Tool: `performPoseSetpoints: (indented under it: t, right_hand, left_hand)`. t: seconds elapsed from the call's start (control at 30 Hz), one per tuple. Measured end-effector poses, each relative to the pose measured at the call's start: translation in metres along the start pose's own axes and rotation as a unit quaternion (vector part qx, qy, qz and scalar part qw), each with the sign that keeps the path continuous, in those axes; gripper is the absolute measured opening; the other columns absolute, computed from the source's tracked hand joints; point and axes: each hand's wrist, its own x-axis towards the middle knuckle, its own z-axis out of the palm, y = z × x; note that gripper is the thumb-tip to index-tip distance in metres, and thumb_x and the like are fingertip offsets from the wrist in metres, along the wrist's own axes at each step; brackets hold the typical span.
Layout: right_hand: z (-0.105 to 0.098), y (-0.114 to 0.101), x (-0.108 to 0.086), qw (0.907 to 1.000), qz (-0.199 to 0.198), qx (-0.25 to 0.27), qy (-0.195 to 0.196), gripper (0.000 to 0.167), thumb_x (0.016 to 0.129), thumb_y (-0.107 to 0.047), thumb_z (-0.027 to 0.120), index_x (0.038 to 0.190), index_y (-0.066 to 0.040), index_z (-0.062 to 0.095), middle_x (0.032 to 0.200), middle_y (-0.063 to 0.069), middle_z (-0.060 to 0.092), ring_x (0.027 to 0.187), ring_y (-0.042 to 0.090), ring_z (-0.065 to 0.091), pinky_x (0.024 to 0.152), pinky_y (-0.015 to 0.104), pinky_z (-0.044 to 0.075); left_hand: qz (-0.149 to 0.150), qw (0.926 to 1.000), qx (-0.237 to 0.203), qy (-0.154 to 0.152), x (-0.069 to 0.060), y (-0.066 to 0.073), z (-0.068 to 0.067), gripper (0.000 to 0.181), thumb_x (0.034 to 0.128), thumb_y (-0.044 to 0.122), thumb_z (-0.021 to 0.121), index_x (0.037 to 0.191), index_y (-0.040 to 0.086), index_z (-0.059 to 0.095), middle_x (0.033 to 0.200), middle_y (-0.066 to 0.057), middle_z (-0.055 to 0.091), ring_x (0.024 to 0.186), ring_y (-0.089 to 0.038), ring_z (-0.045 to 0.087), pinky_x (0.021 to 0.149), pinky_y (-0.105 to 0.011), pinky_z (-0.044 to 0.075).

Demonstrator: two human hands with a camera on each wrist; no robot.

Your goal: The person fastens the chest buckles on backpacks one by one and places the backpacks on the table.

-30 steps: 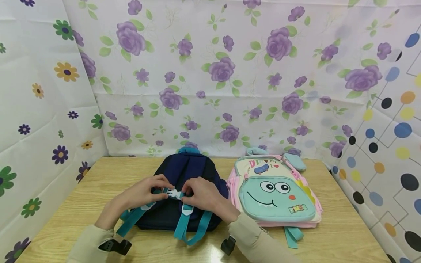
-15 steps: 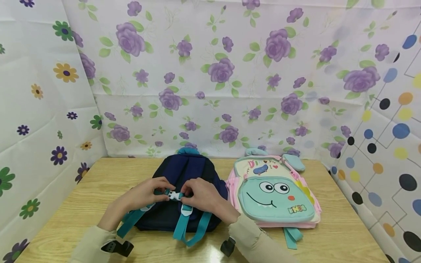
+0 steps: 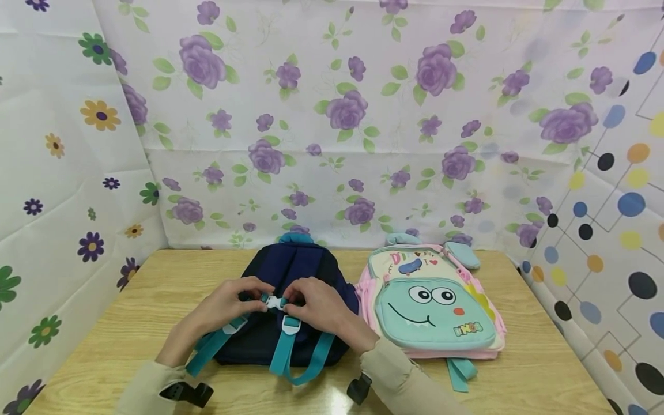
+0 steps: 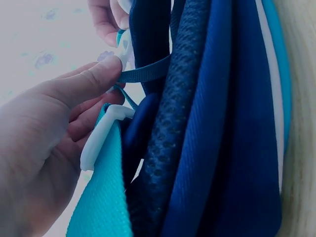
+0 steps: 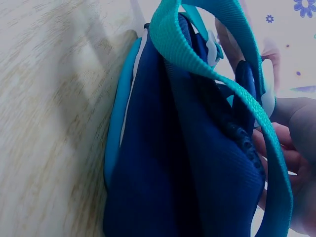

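Note:
A navy backpack [image 3: 297, 262] lies with its strap side up on the wooden table. Across its shoulder straps runs a thin teal chest strap with a white side-release buckle [image 3: 274, 302], whose two halves look joined. My left hand [image 3: 225, 302] pinches the buckle's left end between thumb and fingers. From the other side, my right hand [image 3: 319, 305] pinches the right end, where the teal webbing enters. In the left wrist view my left thumb presses the white buckle [image 4: 125, 49] beside the webbing. The right fingertips are mostly hidden behind straps in the right wrist view.
To the right lies a pink and mint dinosaur backpack [image 3: 436, 314], touching or nearly touching the navy one. Teal straps [image 3: 313, 363] loop toward the table's front edge. A white strap adjuster [image 3: 291, 325] sits below the buckle. Flowered cloth [image 3: 311, 196] hangs behind the table.
The two buckle halves have come closer together, from a visible gap to a compact joined shape. Both hands have shifted very slightly left and up with it.

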Motion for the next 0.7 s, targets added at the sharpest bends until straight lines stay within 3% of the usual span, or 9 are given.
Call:
performPoseSetpoints:
  t: [0.23, 0.5, 0.7]
  right_hand:
    - [-0.001, -0.003, 0.0, 0.9999, -0.007, -0.005, 0.007, 0.013, 0.094, -0.029, 0.069, 0.105, -0.021, 0.072, 0.093, -0.011, 0.068, 0.085, 0.002, 0.059, 0.073, 0.017, 0.048]
    - [-0.002, 0.0, -0.005, 0.9999, -0.008, -0.004, -0.007, 0.018, 0.096, -0.03, 0.068, 0.11, -0.019, 0.071, 0.099, -0.008, 0.068, 0.087, 0.001, 0.063, 0.076, 0.016, 0.051]
    - [-0.013, 0.006, -0.014, 0.9998, -0.018, 0.0, -0.006, 0.022, 0.097, -0.03, 0.066, 0.115, -0.018, 0.07, 0.101, -0.008, 0.069, 0.088, 0.001, 0.063, 0.079, 0.018, 0.052]
  left_hand:
    - [-0.006, 0.9997, 0.01, 0.02, 0.001, 0.002, 0.001, 0.036, 0.085, 0.02, 0.077, 0.119, 0.008, 0.071, 0.109, -0.003, 0.074, 0.087, -0.007, 0.066, 0.074, -0.028, 0.056]
    - [-0.001, 0.9989, 0.035, -0.031, 0.002, 0.005, 0.001, 0.035, 0.0899, 0.028, 0.073, 0.121, 0.011, 0.069, 0.112, -0.003, 0.072, 0.092, -0.012, 0.066, 0.078, -0.032, 0.056]
    - [-0.016, 0.9984, 0.048, -0.024, -0.003, 0.01, -0.003, 0.03, 0.0948, 0.033, 0.067, 0.12, 0.016, 0.07, 0.117, 0.005, 0.068, 0.106, -0.018, 0.063, 0.088, -0.037, 0.054]
